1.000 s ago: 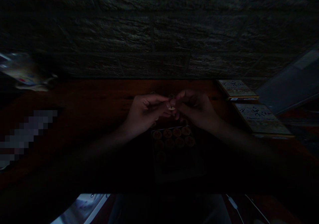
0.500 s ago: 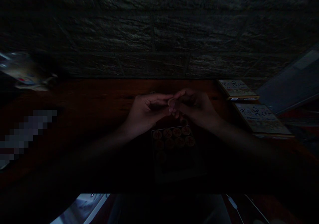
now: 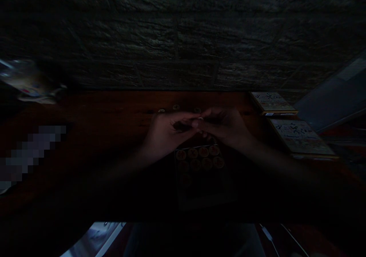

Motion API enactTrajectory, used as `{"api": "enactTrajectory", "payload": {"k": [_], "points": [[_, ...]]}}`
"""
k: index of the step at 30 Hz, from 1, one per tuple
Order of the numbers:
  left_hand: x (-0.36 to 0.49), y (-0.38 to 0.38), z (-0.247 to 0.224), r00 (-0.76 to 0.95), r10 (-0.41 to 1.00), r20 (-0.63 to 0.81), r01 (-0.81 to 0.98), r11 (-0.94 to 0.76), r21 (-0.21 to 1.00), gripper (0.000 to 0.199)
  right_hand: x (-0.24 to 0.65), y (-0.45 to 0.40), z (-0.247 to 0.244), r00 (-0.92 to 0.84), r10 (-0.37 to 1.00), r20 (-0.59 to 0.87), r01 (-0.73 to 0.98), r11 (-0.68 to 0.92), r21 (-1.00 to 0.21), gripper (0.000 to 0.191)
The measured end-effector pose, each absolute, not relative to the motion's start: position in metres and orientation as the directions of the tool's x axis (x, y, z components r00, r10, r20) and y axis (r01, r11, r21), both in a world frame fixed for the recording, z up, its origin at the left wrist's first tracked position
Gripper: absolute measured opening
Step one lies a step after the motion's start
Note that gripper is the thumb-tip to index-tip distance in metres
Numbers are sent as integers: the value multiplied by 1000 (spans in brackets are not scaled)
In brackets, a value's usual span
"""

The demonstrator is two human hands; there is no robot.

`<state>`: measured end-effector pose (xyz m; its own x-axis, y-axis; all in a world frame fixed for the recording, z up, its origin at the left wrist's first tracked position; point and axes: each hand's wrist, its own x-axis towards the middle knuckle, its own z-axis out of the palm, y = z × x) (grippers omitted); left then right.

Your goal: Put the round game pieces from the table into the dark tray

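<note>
In dim light my left hand (image 3: 167,133) and my right hand (image 3: 225,126) meet over the table. Both are closed around a small round Chinese chess piece (image 3: 201,118), mostly covered by the fingers. Just below them lies an open shallow box (image 3: 206,203), with several round pieces (image 3: 203,152) marked in red set in rows at its far end; another piece (image 3: 185,180) sits at the left of the row nearer me. Beyond my hands, loose pieces (image 3: 176,107) lie on the wooden table.
Two flat boxes with printed lids (image 3: 300,135) lie at the right. A bagged container (image 3: 34,80) stands at the far left, with a blurred-out item (image 3: 31,154) nearer. A stone-textured wall (image 3: 177,40) rises behind the table (image 3: 108,116). A white cable (image 3: 268,234) shows below.
Both hands have shifted slightly nearer me and the piece between the fingers has turned and is more covered. Loose pieces beyond the hands now show.
</note>
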<state>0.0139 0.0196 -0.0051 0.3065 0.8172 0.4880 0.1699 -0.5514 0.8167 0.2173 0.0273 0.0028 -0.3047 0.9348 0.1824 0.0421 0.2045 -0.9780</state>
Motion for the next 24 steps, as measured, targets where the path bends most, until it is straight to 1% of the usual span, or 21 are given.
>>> {"api": "enactTrajectory", "payload": {"k": [4,10,13,17,21,24], "points": [[13,21,-10,286,816,503,204,-564,800,28,219,28,3,-322,930,176,78,211,-974,35],[13,23,-9,290,801,523,246,-591,768,23,218,28,2,-267,949,169,-2,175,-985,41],[12,24,-9,290,796,531,281,-602,748,23,217,28,1,-263,947,182,-18,183,-983,39],[11,25,-8,299,795,527,242,-598,764,22,216,28,0,-274,939,206,-45,202,-978,35],[10,26,-8,281,791,543,222,-604,765,24,216,28,2,-273,942,197,-43,193,-980,36],[10,27,-10,288,807,515,212,-578,788,27,215,27,3,-273,940,205,-30,204,-978,37]]}}
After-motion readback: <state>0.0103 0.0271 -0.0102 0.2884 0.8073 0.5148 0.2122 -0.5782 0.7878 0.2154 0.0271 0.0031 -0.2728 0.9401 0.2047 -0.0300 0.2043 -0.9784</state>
